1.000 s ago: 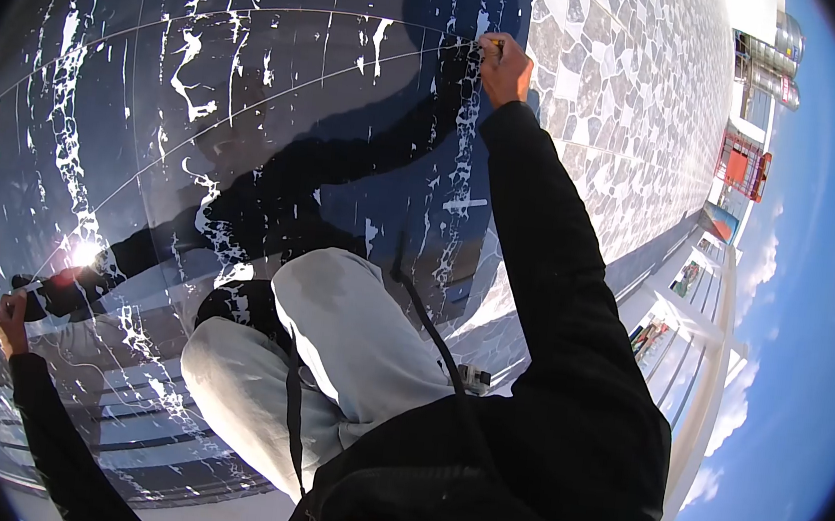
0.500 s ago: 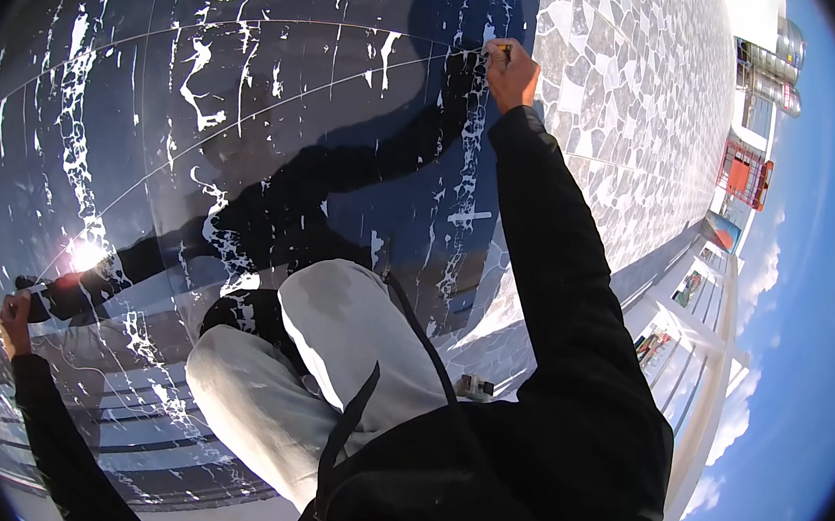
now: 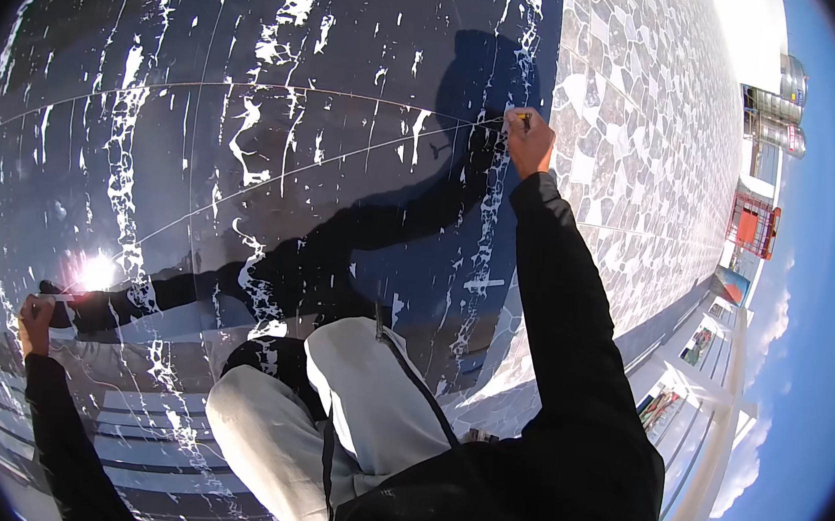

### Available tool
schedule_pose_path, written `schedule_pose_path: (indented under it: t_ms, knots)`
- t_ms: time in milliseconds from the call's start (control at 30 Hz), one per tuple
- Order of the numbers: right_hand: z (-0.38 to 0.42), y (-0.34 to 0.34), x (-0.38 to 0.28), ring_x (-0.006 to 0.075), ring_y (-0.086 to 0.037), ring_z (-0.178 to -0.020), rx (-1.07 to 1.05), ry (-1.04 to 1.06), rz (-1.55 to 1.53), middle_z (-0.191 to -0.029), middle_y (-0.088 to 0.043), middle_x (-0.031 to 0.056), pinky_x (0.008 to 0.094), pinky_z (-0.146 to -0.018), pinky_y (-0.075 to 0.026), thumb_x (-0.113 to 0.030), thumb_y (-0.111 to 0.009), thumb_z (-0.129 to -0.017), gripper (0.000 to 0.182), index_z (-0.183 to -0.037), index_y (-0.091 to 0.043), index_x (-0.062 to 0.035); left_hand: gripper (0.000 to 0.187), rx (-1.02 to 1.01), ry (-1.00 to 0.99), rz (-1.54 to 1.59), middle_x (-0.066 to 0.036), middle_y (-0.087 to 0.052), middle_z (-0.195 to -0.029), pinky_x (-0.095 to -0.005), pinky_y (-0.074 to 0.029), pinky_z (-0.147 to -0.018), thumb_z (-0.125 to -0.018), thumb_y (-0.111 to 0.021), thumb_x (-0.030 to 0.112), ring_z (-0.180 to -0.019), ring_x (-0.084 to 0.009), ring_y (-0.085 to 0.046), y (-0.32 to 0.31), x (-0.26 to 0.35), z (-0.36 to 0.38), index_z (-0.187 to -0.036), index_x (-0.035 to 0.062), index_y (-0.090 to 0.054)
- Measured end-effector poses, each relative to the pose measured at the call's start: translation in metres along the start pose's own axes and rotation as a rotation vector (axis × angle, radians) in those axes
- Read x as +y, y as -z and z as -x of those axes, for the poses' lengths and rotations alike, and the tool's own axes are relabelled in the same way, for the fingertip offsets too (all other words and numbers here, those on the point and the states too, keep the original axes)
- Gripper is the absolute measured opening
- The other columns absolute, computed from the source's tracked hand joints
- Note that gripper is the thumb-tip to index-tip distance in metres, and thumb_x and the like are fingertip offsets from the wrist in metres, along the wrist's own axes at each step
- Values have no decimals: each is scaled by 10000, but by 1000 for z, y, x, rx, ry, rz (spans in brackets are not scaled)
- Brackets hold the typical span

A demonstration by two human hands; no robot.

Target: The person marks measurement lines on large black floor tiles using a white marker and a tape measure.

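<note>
Left hand (image 3: 34, 326) and right hand (image 3: 532, 149) pinch a thin pale string (image 3: 217, 203), already spanning the dark, white-flaked surface (image 3: 361, 66). What remains, I can't tell

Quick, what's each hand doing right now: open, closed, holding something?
Left hand: fingers look pinched closed; what they hold, if anything, is too small to tell.
Right hand: closed, holding a small yellow object.

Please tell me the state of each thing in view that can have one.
Thin pale string: looks stretched between the hands.
Bare left hand: closed on the string.
Bare right hand: closed on the small yellow-and-black object.
Small yellow-and-black object: gripped.
Glossy dark flat surface: streaked white.
Light cloth trousers: bent at the knees.
</note>
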State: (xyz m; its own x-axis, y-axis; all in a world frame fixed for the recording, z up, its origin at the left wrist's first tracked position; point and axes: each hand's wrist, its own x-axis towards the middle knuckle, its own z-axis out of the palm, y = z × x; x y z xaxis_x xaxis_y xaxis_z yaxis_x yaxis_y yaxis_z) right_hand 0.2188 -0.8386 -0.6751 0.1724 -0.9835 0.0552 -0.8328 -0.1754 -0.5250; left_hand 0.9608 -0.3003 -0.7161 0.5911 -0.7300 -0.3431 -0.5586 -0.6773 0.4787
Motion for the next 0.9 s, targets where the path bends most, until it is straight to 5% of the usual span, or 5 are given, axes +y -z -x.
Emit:
schedule_pose_path:
  t_ms: [67,100,267,500,900]
  knots:
    - [-17,-5,-7,115,-566,-587,41,88,128,-632,-598,55,255,-579,-442,-168,-595,-840,153,-833,-628,-18,256,0,-3,90,36,-412,-587,-246,-299,-500,-792,-650,219,-556,-65,-345,-7,-16,0,-670,48,-505]
    - [-23,-4,-20,238,-590,-612,3,38,82,-670,-606,129,316,-605,-448,-173,-588,-818,149,-834,-624,-29,246,-40,50,96,25,-443,-578,-244,-322,-494,-783,-651,209,-541,-61,-374,-4,5,3,-666,44,-510]
    - [-53,-17,-7,148,-579,-619,-70,102,133,-733,-624,73,270,-598,-464,-195,-573,-841,192,-856,-625,-11,241,-34,220,123,-11,-562,-644,-265,-407,-583,-732,-687,231,-621,-77,-494,16,85,21,-728,13,-583]
    - [-62,-18,-22,168,-596,-696,-126,138,25,-828,-632,94,270,-643,-472,-247,-539,-869,267,-908,-606,9,246,-28,234,143,-14,-561,-623,-269,-421,-581,-690,-711,255,-604,-99,-517,17,79,20,-705,34,-604]
    - [-105,-38,-57,137,-570,-580,-58,179,41,-683,-614,52,261,-585,-446,-200,-562,-848,182,-825,-621,-29,235,37,182,73,-34,-527,-589,-285,-404,-557,-711,-672,199,-577,-100,-463,13,88,20,-713,-13,-570]
